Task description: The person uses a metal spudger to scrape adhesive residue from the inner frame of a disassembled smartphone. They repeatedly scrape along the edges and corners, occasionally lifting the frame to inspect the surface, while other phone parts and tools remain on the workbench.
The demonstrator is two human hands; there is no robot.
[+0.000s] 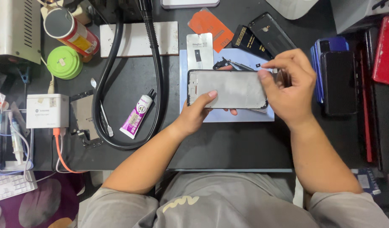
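Dark workbench [228, 143]: left hand [198, 112], right hand [287, 90] fingers closed, gripping phone frame [228, 88].

1. The right hand [287, 86] covers the right end of the phone frame [228, 88]; that end cannot be inspected.
2. The left hand [198, 110] hides part of the frame's lower edge.
3. The red phone [385, 50] is cut off by the right picture edge.
4. The keyboard [10, 186] is cut off at the left edge.
5. The small parts [222, 64] behind the frame are too small to identify.
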